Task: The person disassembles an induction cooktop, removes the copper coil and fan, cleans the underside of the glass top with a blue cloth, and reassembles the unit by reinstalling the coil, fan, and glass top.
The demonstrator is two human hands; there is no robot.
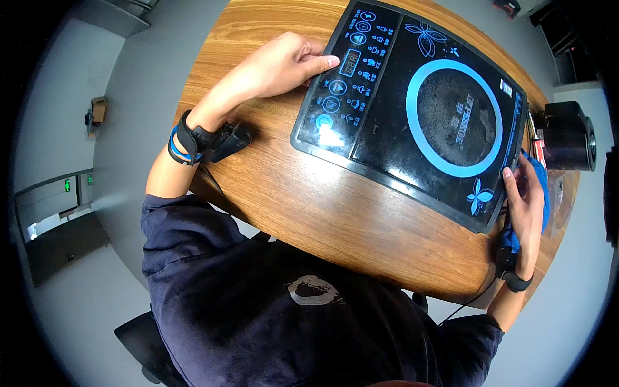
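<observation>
A black induction cooker (385,138) with a blue ring and blue flower prints is over the wooden table, turned so its control panel is at the left. My left hand (284,64) grips its left edge, thumb on top beside the small display and fingers curled underneath, out of sight. At the right edge, near the front corner, my right hand (527,203) has its thumb on the top face and its fingers around the side. Blue cloth (545,193) shows beside and behind that hand. Whether the cooker rests on the table or is raised, I cannot tell.
The wooden table (335,209) has a curved front edge close to my body. A black rounded device (567,135) stands beyond the cooker's right side. Black straps with small devices sit on both wrists, and a thin cable (469,302) hangs near my right wrist.
</observation>
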